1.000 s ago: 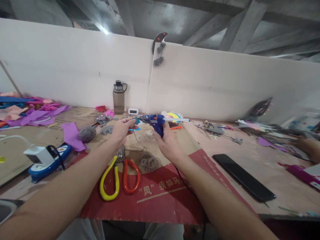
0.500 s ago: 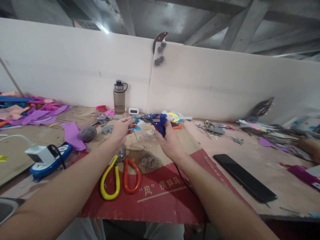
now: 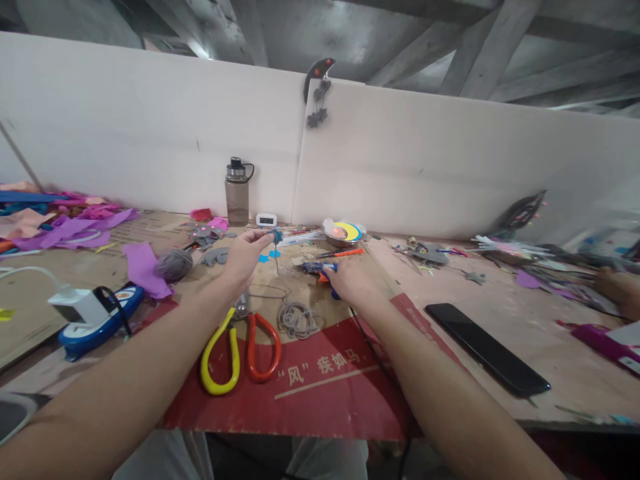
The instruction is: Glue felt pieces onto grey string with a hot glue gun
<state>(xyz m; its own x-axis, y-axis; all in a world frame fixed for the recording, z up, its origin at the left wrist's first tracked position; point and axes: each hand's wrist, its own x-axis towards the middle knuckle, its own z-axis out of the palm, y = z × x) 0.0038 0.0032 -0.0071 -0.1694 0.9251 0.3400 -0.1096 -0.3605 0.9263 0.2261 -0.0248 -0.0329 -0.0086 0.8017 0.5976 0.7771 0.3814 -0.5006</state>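
Observation:
My left hand [image 3: 249,252] pinches a small blue foam-like piece [image 3: 277,235] between thumb and fingertips, above the table. A strand of grey yarn [image 3: 277,260] hangs from that piece. My right hand [image 3: 356,279] is closed around a blue glue gun [image 3: 316,267], held low over the cardboard with its nozzle to the left. Its grip is mostly hidden by my fingers. Small blue stars [image 3: 274,254] lie just beyond my left hand. Scissors [image 3: 235,353] with one yellow and one red handle lie between my forearms, beside a loose coil of grey yarn [image 3: 296,319].
A bottle [image 3: 237,195] and a small digital clock [image 3: 267,220] stand near the white partition. To the right lies a black phone [image 3: 487,348]. A power strip [image 3: 103,327], a grey yarn ball [image 3: 173,265] and purple scraps [image 3: 145,270] are left. Another person's hand [image 3: 617,291] shows far right.
My right hand has lowered the glue gun, taking it away from the blue piece. My left hand still pinches the piece, now slightly higher, and its yarn hangs down.

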